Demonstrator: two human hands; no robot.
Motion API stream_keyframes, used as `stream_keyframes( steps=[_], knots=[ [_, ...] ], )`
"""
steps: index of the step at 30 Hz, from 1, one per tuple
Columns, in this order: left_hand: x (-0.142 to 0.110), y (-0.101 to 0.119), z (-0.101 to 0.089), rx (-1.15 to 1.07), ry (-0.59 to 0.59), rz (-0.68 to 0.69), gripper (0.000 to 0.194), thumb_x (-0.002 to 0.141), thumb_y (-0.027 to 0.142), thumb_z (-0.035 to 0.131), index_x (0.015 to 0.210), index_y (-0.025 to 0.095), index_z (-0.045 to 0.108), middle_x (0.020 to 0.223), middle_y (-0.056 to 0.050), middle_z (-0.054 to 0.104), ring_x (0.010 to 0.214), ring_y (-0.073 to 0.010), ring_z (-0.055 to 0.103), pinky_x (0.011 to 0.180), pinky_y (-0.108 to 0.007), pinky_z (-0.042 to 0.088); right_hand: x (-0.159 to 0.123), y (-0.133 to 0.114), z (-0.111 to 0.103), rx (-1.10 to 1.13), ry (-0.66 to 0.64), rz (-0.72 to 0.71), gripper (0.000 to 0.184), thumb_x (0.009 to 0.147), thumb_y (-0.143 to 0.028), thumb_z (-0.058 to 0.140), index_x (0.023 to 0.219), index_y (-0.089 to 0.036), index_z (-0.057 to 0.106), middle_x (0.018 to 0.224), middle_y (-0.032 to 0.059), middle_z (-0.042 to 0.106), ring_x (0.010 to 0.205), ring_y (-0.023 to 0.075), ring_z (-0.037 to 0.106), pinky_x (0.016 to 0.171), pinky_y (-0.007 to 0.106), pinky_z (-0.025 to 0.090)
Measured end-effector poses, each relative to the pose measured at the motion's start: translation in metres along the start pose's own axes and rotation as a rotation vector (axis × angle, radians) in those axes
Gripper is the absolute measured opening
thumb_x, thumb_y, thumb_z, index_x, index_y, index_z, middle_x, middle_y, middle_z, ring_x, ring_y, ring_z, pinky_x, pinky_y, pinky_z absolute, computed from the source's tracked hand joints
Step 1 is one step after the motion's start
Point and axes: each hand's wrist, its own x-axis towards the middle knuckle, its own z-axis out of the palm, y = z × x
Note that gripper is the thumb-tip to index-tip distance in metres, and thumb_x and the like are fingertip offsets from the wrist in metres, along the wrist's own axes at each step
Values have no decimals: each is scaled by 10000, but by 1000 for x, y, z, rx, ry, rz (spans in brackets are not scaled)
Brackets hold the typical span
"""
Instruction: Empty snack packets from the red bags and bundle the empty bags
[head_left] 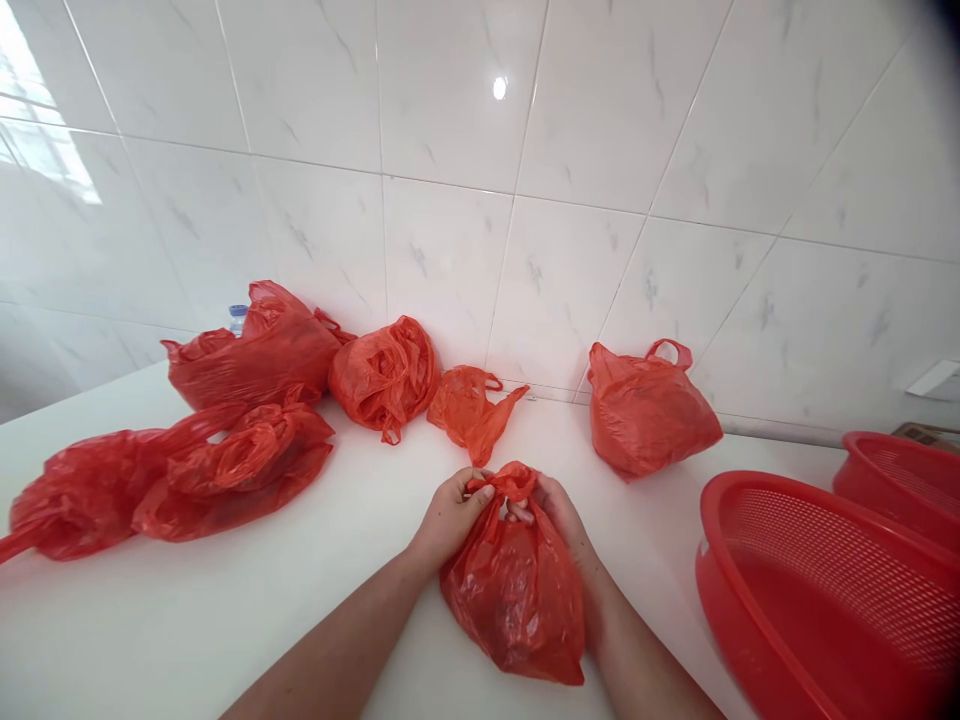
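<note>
Your left hand (450, 518) and right hand (564, 520) both sit at the knotted top of a small red plastic bag (517, 600), which rests on the white counter (315, 600) right in front of you, between your forearms. Left-hand fingers curl over the knot (510, 483) and pinch the twisted plastic; the right hand grips the same bunch from the other side, fingertips tucked behind it, so how tightly they close I cannot tell. Hands pressed close together, bag pinned upright between them, likely because the knot needs two-sided pull and the bag's full bottom keeps it standing.

Contents hidden; the film is only half see-through, something dark inside.

Around it: a slack, nearly empty bag (471, 410) just beyond the knot, a crumpled round bag (384, 375) to its left, and a big tied bag (251, 350) further left with a bottle cap (238, 314) poking up behind it. Two long bags (172, 475) lie flat at far left. A tied bag with loop handles (646, 410) stands apart on the right, near the tiled wall (480, 200).

A red mesh colander (817, 590) sits at your right elbow, a second red basket (900, 480) behind it, both near enough to reach.
</note>
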Motion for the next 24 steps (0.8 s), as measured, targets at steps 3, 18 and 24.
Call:
stream_keyframes(
  steps=[3, 18, 24],
  knots=[
    [2, -2, -3, -110, -64, -65, 262, 772, 419, 612, 724, 183, 510, 685, 15, 564, 620, -126, 505, 622, -242, 401, 3, 0, -4, 111, -25, 41, 331, 805, -553, 511, 781, -225, 548, 663, -11, 581, 569, 140, 526, 602, 289, 435],
    [-4, 0, 3, 291, -134, 231, 48, 761, 207, 600, 726, 178, 586, 804, -12, 573, 739, -143, 527, 686, -253, 410, 35, 20, -25, -387, 202, -109, 283, 594, -138, 519, 832, -204, 656, 631, -36, 613, 510, 110, 477, 540, 250, 377],
    [-5, 5, 2, 529, -113, 418, 112, 775, 106, 502, 706, 185, 539, 829, -10, 546, 727, -127, 519, 664, -254, 427, 27, 11, -25, -93, 50, -57, 230, 659, -277, 583, 852, -172, 652, 791, 34, 668, 692, 176, 591, 658, 298, 460]
  ],
)
